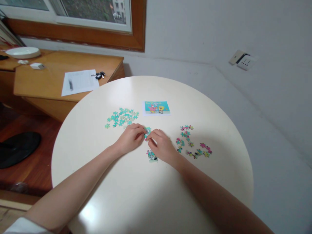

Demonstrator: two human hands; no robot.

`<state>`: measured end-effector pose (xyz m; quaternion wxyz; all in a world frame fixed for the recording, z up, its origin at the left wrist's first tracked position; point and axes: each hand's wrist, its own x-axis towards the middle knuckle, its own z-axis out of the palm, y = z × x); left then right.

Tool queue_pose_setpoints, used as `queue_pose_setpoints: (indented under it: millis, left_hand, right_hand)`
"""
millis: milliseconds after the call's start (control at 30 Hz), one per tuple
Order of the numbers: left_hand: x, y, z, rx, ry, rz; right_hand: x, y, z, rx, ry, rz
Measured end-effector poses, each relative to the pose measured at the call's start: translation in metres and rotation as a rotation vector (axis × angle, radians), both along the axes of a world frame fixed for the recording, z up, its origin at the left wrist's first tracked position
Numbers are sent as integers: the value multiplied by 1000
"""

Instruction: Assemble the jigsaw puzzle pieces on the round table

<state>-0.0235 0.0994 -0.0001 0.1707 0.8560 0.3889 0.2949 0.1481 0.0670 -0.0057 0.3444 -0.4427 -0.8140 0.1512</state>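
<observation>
At the middle of the round white table, a small cluster of jigsaw puzzle pieces (147, 130) lies between my two hands. My left hand (131, 138) is closed, its thumb and fingertips pressed on the cluster's left side. From the right, my right hand (161, 144) pinches at the cluster's lower right edge, and its fingers cover part of it. Just below, nearer to me, lies another joined puzzle section (152, 156) with a white-and-black figure. Beyond the hands is a reference picture card (157, 108) showing pink and yellow cartoon characters.
Loose, mostly turquoise puzzle pieces (122, 117) are heaped at the left. More mixed-colour pieces (198, 152) lie scattered at the right. A wooden desk (53, 65) beyond holds a paper sheet (80, 83), keys (99, 75) and a white dish (23, 52).
</observation>
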Motion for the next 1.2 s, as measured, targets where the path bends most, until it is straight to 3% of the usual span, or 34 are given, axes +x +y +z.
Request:
queue_pose_setpoints:
  millis: [167, 467, 667, 867, 1033, 1200]
  left_hand:
    - [0, -2, -1, -26, -57, 61]
    - [0, -4, -2, -2, -70, 25]
    - [-1, -4, -2, -10, -90, 100]
    - [-4, -2, -4, 26, 10, 90]
    - [-4, -4, -3, 51, 76, 75]
    - [-3, -5, -4, 36, 108, 59]
  right_hand:
    - [2, 3, 1, -104, 202, -91]
    - [2, 4, 4, -147, 245, -93]
    - [3, 5, 5, -215, 307, -115]
    - [4, 6, 4, -249, 339, -128]
    - [4, 6, 4, -202, 331, -122]
    - [2, 1, 6, 51, 308, -56]
